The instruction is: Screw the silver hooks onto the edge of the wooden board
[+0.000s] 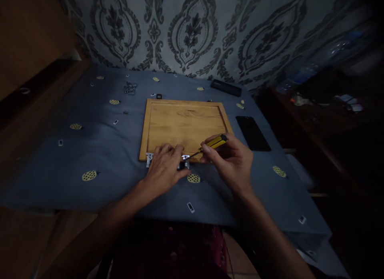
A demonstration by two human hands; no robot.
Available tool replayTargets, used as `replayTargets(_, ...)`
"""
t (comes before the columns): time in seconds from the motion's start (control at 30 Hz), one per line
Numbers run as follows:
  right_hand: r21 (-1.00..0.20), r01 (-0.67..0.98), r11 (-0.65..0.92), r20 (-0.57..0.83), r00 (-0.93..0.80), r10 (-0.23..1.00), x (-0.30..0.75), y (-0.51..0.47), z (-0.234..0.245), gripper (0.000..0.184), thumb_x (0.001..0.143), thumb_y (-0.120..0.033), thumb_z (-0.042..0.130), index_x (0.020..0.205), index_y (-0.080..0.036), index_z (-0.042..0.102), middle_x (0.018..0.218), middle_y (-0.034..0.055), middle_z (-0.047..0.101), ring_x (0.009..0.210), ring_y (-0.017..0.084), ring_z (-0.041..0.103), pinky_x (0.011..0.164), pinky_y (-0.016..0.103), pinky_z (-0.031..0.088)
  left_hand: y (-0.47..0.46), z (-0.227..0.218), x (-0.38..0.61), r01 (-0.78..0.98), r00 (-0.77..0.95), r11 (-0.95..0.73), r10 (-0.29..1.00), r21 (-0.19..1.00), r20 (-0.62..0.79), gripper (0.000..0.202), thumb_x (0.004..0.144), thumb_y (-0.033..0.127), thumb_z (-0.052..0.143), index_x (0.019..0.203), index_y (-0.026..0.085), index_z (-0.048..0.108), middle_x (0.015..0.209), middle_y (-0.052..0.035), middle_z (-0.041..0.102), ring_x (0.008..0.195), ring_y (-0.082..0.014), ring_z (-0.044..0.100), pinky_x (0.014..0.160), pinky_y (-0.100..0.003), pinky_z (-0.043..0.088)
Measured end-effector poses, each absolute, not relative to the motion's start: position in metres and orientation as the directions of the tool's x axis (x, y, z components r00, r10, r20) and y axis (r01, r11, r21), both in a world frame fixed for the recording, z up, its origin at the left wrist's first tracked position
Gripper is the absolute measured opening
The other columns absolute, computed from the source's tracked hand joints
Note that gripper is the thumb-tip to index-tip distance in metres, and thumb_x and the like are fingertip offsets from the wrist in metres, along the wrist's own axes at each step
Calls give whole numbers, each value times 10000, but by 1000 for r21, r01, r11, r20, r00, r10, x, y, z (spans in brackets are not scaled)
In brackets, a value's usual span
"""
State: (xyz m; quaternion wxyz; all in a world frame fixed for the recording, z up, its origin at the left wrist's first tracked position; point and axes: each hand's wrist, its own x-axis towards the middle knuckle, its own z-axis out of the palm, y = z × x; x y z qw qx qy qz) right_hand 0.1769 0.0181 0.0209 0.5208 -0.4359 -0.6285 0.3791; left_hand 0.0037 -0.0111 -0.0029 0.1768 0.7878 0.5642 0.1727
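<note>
A framed wooden panel (183, 127) lies flat on the cloth-covered table. At its near edge sits a silver metal fitting (149, 158), its middle hidden under my left hand (165, 167). The fingers of that hand curve over the fitting and the panel's edge, with the thumb on the near side, holding it there. My right hand (232, 159) grips a yellow and black screwdriver (216, 142) by its handle. The screwdriver's shaft slants down to the left, and its tip meets the fitting's right end.
The blue tablecloth (105, 151) carries pineapple prints. Right of the panel lies a black phone (253, 133); behind it, a dark oblong case (226, 88). A small tangle of metal pieces (130, 88) rests at the back left. A patterned wall (192, 31) closes the far side.
</note>
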Motion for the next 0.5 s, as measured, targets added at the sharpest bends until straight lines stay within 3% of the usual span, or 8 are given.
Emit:
replayTargets(0.2, -879, 255, 403, 306, -347, 887, 188, 19, 35, 255, 872, -414, 745, 1033, -217, 723, 827, 13, 692, 578, 126, 672, 552, 259, 564, -11, -3, 4, 830, 298, -295, 952, 473, 71, 428, 841, 360, 794, 1126, 187, 526, 1101, -79, 682, 1107, -303, 573, 922, -426, 423)
replayTargets(0.37, -862, 259, 436, 345, -332, 878, 184, 21, 35, 243, 824, -419, 796, 784, -197, 704, 794, 22, 680, 567, 122, 632, 484, 244, 516, -11, -4, 4, 832, 301, -297, 951, 469, 69, 431, 851, 377, 780, 1151, 189, 533, 1099, -83, 675, 1101, -303, 569, 921, -434, 426)
replayTargets(0.5, -899, 221, 378, 312, -281, 907, 176, 21, 34, 276, 786, -434, 827, 766, -203, 676, 717, -14, 665, 504, 96, 593, 451, 219, 493, -11, -5, 4, 832, 303, -299, 950, 467, 68, 438, 855, 374, 776, 1165, 183, 531, 1117, -86, 678, 1116, -304, 565, 936, -436, 426)
